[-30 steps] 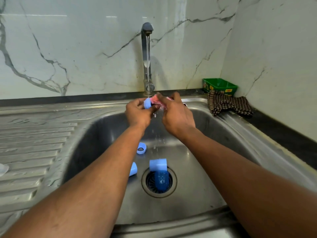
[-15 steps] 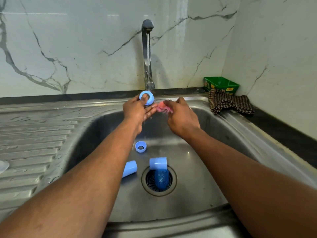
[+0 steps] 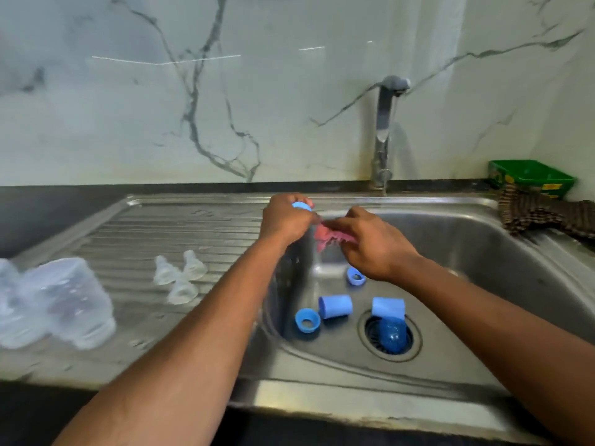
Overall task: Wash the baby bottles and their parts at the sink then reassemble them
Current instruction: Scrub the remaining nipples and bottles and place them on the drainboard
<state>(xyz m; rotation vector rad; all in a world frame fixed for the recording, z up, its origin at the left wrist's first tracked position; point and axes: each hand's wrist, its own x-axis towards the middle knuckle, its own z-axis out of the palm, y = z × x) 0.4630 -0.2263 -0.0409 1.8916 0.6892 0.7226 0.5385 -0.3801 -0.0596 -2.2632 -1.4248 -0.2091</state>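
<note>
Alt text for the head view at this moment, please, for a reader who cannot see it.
Over a steel sink, the left hand grips a blue bottle ring while the right hand pinches a pink scrub cloth. More blue parts lie in the basin; clear teats and bottles sit on the drainboard.

Around the round metal drain [image 3: 373,341] in the steel sink: a blue cap [image 3: 388,308] right on top, another blue cap [image 3: 335,306] just left, a blue ring [image 3: 307,320] further left, a small blue ring [image 3: 356,276] behind. Bare steel to the right. Far left on the ribbed board: three clear teats [image 3: 180,275], then clear bottles [image 3: 64,300]; open strip between.
</note>
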